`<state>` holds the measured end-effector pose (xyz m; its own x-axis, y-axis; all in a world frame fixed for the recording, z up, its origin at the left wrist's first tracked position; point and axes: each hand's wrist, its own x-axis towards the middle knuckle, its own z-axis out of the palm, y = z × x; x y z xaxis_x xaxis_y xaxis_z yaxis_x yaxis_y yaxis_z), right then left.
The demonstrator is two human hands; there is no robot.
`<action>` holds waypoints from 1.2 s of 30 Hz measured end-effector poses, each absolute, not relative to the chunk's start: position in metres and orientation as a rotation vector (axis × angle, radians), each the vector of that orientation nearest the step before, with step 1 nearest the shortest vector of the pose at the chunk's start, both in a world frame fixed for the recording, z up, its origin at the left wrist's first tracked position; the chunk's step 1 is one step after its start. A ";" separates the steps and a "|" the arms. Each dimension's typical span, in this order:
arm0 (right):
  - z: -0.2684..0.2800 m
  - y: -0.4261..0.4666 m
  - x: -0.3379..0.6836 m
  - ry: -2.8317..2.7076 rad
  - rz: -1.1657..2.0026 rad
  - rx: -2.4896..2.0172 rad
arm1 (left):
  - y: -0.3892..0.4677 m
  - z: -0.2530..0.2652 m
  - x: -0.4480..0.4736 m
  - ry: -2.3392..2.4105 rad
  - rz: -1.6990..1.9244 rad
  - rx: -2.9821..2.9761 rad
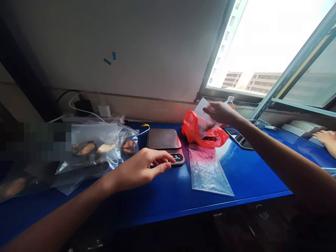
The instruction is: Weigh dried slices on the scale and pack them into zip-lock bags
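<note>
My left hand [140, 168] reaches over the front of a kitchen scale [162, 139] with a dark square plate. Its fingers are stretched out, the index fingertip at the scale's button panel [177, 157]; I cannot tell if it presses. My right hand [219, 112] pinches the upper edge of a translucent plastic bag [201, 107], whose lower part is down in the opening of a red plastic bag [191, 130]. A brown piece shows through near the bag's lower part. In front of the red bag a clear flat plastic bag [207, 175] lies on the blue table [168, 196].
Several clear bags with brown pieces [88, 148] lie at the left. Behind them are a white charger [104, 110] and cables. A phone [239, 139] and a bottle [230, 102] stand right of the red bag. At far right, another person's hand [327, 138] is near white boxes [301, 127].
</note>
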<state>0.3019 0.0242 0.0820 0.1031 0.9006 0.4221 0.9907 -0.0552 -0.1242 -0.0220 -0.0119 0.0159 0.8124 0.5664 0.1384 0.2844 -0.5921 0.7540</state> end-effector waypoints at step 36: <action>0.007 -0.047 0.200 -1.469 0.482 -0.934 | 0.047 0.007 -0.044 0.680 1.115 1.502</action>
<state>0.1997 -0.0474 0.0070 0.0961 0.7783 0.6205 0.2595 0.5823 -0.7705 -0.0444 0.0471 0.0069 0.3940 0.8744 0.2831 -0.1493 -0.2431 0.9584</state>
